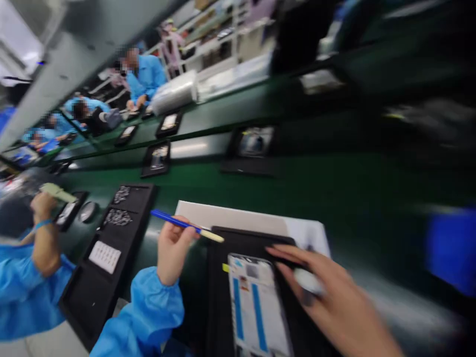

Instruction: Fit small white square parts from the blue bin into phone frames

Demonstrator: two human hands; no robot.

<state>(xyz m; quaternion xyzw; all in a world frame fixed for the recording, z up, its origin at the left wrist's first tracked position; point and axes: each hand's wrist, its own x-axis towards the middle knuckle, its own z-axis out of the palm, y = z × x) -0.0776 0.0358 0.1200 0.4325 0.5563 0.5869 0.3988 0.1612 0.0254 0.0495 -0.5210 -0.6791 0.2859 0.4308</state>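
One blue pen-like tool [175, 221] pinched in left hand [174, 250]; right hand [330, 292] near opened phone [248, 307], I can't tell grip; likely tool-ready step; next needs steady aim

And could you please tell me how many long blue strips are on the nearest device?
2: left strip along the left of the device, right strip nearer its middle; more may lie below the picture.

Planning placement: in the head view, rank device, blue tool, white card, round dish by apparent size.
1. Device, partly cropped
2. Blue tool and white card: unsure; tool longer, card wider
3. Round dish
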